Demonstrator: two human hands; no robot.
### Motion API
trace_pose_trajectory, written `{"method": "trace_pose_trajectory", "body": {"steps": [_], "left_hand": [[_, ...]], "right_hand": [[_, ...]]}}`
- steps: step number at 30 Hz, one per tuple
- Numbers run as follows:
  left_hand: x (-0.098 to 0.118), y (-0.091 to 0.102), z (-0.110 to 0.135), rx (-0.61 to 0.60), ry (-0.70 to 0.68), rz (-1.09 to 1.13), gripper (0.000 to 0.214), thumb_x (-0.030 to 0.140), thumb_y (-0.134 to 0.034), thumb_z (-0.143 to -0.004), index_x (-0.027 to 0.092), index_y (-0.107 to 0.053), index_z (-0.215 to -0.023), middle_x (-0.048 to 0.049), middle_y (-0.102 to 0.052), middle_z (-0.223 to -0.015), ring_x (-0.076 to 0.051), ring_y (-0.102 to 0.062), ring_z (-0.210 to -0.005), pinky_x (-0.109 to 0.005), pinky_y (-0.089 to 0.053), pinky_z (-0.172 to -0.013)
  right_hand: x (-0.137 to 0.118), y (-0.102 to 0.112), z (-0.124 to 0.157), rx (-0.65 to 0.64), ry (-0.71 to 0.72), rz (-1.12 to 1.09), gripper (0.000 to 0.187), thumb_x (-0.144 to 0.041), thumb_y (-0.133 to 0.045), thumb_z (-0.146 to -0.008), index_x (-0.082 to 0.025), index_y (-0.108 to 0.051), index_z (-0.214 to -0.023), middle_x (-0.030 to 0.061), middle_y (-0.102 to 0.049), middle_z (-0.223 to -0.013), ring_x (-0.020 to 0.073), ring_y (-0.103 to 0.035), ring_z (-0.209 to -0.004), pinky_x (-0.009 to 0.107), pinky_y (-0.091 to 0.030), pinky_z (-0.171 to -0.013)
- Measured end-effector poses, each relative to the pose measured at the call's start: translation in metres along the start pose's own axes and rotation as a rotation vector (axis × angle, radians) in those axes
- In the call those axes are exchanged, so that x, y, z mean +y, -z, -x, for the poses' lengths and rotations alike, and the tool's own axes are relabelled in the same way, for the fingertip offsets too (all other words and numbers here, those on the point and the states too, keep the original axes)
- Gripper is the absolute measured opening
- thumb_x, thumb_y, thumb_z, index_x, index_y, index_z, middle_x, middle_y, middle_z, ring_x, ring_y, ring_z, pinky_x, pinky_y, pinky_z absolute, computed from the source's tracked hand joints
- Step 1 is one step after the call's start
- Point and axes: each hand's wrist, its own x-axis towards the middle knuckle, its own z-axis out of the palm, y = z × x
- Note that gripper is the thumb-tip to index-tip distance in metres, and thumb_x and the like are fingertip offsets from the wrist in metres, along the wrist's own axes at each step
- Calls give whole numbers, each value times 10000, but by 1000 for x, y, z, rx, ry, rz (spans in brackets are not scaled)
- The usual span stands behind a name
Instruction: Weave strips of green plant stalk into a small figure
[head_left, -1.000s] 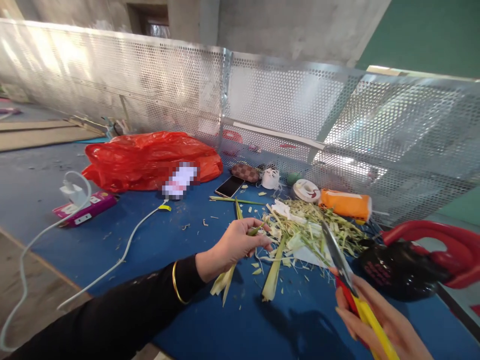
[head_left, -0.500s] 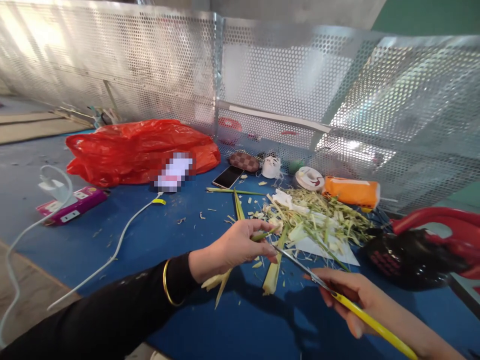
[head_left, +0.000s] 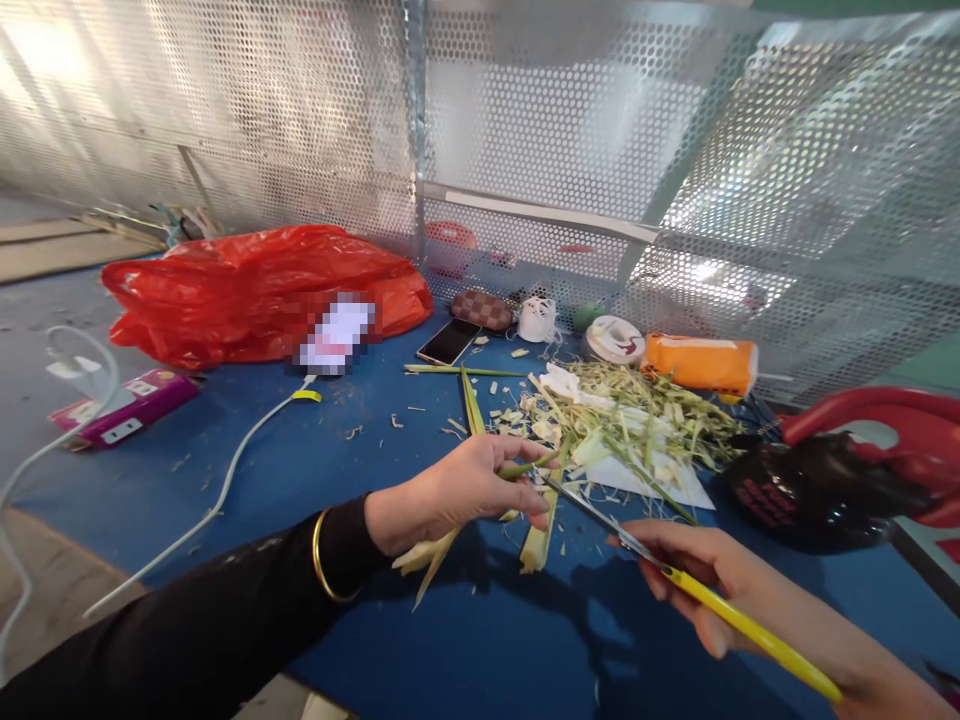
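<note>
Between the thumb and fingers of my left hand (head_left: 480,480) is a thin green plant stalk (head_left: 529,466), its tip pointing right. My right hand (head_left: 697,570) is closed around a knife-like tool (head_left: 750,625) with a long yellow handle and slim metal blade. The blade's tip is close to the left fingertips; whether it touches the stalk I cannot tell. Below the blade lies a pale split stalk (head_left: 538,545). Another green stalk (head_left: 472,402) runs under my left hand. To the right is a heap of plant trimmings (head_left: 675,415), partly on white paper.
A red plastic bag (head_left: 262,290), a lit phone (head_left: 337,335) with a white cable (head_left: 238,470) and a purple box (head_left: 142,405) are at left. Behind lie a dark phone (head_left: 450,342), tape roll (head_left: 613,340) and orange packet (head_left: 701,365). A black bag (head_left: 817,500) stands right, before a perforated metal screen (head_left: 540,130).
The view has shifted slightly, so most things sit a little higher and further left. Both hands keep their holds, with the blade tip still beside the left fingers.
</note>
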Motion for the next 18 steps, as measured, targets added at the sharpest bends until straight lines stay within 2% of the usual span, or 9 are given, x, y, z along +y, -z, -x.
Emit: {"method": "trace_pose_trajectory", "body": {"steps": [3, 8, 12, 18], "left_hand": [[-3, 0, -1, -32, 13, 20, 492, 144, -682, -666, 145, -609, -1152, -13, -691, -631, -117, -602, -619, -209, -348, -546], [-8, 0, -3, -78, 29, 48, 544, 147, -718, -634, 136, -595, -1163, 1, -694, -632, -128, -633, -666, -236, -425, -655], [-10, 0, -4, -97, 40, 35, 513, 155, -702, -646, 140, -601, -1148, -2, -699, -650, -133, -641, -649, -242, -429, -644], [-9, -1, -4, -101, 36, 25, 501, 132, -699, -631, 159, -628, -1127, 19, -690, -621, -109, -611, -628, -222, -410, -627]], "right_hand": [[7, 3, -2, -162, -80, -78, 793, -582, -808, -551, -250, -616, -1245, 56, -627, -854, 113, -565, -515, 243, -495, -527], [28, 10, -10, -261, -68, -123, 900, -623, -805, -522, -226, -568, -1293, 45, -588, -829, 115, -538, -572, 215, -464, -520], [26, 8, -11, -284, -58, -144, 908, -625, -806, -523, -233, -552, -1302, 24, -565, -822, 97, -494, -571, 207, -443, -534], [0, -1, -2, -207, -113, -105, 750, -541, -797, -623, -253, -567, -1276, -7, -560, -806, 80, -494, -580, 203, -422, -585]]}}
